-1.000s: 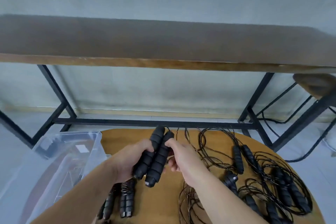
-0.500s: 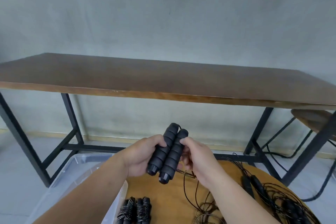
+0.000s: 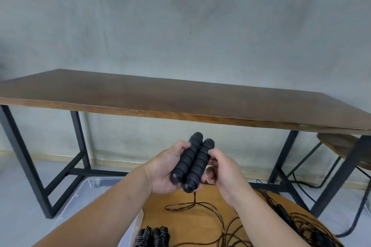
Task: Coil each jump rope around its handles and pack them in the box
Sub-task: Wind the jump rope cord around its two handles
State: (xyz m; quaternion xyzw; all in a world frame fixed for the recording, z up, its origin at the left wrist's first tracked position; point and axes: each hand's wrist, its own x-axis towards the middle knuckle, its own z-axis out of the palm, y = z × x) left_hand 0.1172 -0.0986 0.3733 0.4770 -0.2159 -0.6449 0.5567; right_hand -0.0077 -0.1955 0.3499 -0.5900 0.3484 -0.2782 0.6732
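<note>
Two black ribbed foam handles (image 3: pixel 191 161) sit side by side, tilted, up in the air. Their thin brown rope (image 3: pixel 192 204) hangs down loose. The clear plastic box (image 3: pixel 88 183) stands low on the left.

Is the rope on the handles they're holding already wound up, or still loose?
Still loose. The two handles show bare ridged foam with no wraps, and the rope hangs from their lower end onto the round table.
</note>
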